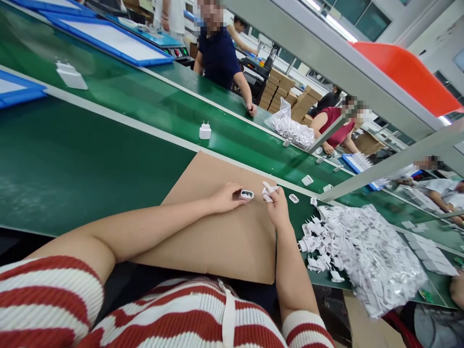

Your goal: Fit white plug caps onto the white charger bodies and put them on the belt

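My left hand (229, 197) is closed on a white charger housing (247, 195), whose oval open end faces me and shows dark parts inside. Just to the right, my right hand (276, 200) has white covers on its fingertips, which are pinched together; a small white piece seems to be between them, too small to make out. Both hands are over a brown cardboard sheet (217, 232) on the green bench. A small white oval part (293, 198) lies right of my right hand.
Loose white plug parts (319, 241) and a full clear plastic bag (377, 256) lie at the right. Beyond the bench, a green conveyor (163, 118) carries white chargers (205, 130). Blue-edged trays (108, 38) are at upper left. A metal post (384, 162) slants at right; several people work across.
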Available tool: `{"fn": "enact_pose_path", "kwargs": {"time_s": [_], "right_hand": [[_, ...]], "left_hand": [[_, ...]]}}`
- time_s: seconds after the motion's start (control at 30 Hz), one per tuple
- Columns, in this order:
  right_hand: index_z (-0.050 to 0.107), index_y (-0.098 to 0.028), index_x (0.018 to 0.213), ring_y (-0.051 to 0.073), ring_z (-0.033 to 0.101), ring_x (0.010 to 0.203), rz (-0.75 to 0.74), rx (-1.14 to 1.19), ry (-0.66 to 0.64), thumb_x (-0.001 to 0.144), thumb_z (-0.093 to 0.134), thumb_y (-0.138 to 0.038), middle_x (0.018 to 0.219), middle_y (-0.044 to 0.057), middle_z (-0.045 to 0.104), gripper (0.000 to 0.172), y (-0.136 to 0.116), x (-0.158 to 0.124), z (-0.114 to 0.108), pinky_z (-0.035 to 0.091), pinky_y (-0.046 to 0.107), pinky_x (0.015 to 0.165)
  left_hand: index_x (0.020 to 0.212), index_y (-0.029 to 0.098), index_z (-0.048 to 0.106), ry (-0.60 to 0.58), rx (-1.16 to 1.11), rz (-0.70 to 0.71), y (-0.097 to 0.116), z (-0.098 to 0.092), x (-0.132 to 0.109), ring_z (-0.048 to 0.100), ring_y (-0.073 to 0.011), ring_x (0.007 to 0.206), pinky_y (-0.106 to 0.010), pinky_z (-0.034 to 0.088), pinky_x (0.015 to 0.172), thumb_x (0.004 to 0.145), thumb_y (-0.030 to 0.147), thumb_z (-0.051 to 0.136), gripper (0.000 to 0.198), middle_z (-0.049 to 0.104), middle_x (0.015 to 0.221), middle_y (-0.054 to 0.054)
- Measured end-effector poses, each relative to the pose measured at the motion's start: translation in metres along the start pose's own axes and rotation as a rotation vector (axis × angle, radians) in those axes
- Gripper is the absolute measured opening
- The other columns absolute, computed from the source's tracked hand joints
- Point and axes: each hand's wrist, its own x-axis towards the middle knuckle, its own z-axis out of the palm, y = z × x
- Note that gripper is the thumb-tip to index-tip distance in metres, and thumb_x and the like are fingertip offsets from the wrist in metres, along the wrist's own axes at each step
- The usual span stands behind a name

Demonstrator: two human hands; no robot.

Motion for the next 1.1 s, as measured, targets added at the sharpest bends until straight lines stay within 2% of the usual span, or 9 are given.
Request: {"fn": "enact_pose_path", "kwargs": {"time_s": [0.1,0.2,0.37,0.53,0.67,0.77,0.9,1.0,1.1], "right_hand": [[0.069,-0.024,0.134,0.025,0.062,0.101,-0.001,-0.275,-0.079,0.085,0.053,-0.012,0.111,0.01,0.064,0.053,0.001,-0.001,-0.004,0.053,0.038,0.085],[0.075,-0.021,0.112,0.026,0.062,0.099,0.063,-0.316,-0.167,0.084,0.06,-0.015,0.105,0.01,0.068,0.032,0.005,0.002,0.0,0.052,0.037,0.082],[0.077,-0.022,0.097,0.021,0.066,0.085,0.243,0.131,-0.084,0.081,0.073,-0.039,0.101,0.007,0.073,0.024,0.014,0.006,0.016,0.053,0.035,0.078],[0.078,-0.021,0.1,0.02,0.065,0.079,0.39,0.47,-0.009,0.073,0.08,-0.044,0.095,0.006,0.077,0.036,0.009,0.005,0.019,0.048,0.031,0.067],[0.079,-0.021,0.095,0.017,0.062,0.075,0.394,0.549,-0.002,0.07,0.082,-0.043,0.09,0.005,0.077,0.034,0.003,0.004,0.018,0.046,0.031,0.069],[0.079,-0.021,0.092,0.017,0.061,0.075,0.408,0.571,0.006,0.068,0.083,-0.043,0.087,0.004,0.076,0.032,0.002,0.004,0.017,0.047,0.031,0.069],[0.078,-0.021,0.088,0.017,0.061,0.073,0.396,0.543,0.022,0.069,0.081,-0.046,0.084,0.004,0.075,0.031,0.0,0.004,0.016,0.048,0.031,0.069],[0.078,-0.021,0.093,0.018,0.063,0.074,0.353,0.463,0.027,0.074,0.077,-0.049,0.089,0.005,0.075,0.034,-0.005,0.003,0.018,0.049,0.032,0.067],[0.078,-0.022,0.098,0.021,0.067,0.084,0.227,0.316,0.066,0.08,0.073,-0.046,0.102,0.008,0.075,0.031,-0.015,-0.001,0.021,0.053,0.034,0.073]], "left_hand": [[0.111,0.021,0.072,-0.007,-0.004,0.002,0.003,0.0,0.001,0.062,-0.0293,0.103,-0.042,0.049,0.093,0.086,0.049,0.074,0.038,0.073,0.105,-0.009],[0.106,0.022,0.073,-0.015,-0.014,-0.032,0.005,-0.001,0.0,0.062,-0.0289,0.101,-0.041,0.049,0.09,0.087,0.051,0.072,0.035,0.072,0.101,-0.008],[0.099,0.021,0.068,0.009,-0.023,-0.099,0.01,-0.003,-0.004,0.062,-0.0301,0.104,-0.043,0.051,0.093,0.075,0.057,0.083,0.045,0.069,0.104,-0.008],[0.139,0.026,0.059,-0.052,-0.026,0.0,0.008,-0.007,-0.005,0.056,-0.0339,0.127,-0.052,0.04,0.115,0.077,0.048,0.083,0.07,0.065,0.133,-0.01],[0.142,0.026,0.06,-0.191,-0.172,0.008,0.005,-0.006,-0.004,0.063,-0.0289,0.112,-0.046,0.049,0.104,0.086,0.043,0.073,0.06,0.067,0.119,-0.009],[0.131,0.021,0.062,-0.121,-0.2,-0.119,0.008,-0.005,-0.004,0.063,-0.0276,0.101,-0.042,0.054,0.09,0.07,0.05,0.087,0.073,0.064,0.117,-0.01],[0.144,0.021,0.05,-0.087,-0.182,-0.158,0.006,-0.012,-0.001,0.061,-0.0277,0.107,-0.042,0.054,0.093,0.048,0.052,0.099,0.112,0.054,0.137,-0.014],[0.134,0.02,0.06,-0.237,-0.27,-0.128,0.0,-0.015,0.002,0.062,-0.024,0.098,-0.038,0.053,0.088,0.065,0.051,0.089,0.08,0.063,0.115,-0.009],[0.103,0.019,0.067,-0.174,-0.225,-0.137,-0.001,-0.01,0.002,0.059,-0.0206,0.081,-0.034,0.049,0.075,0.071,0.05,0.085,0.048,0.062,0.09,-0.003]]}}
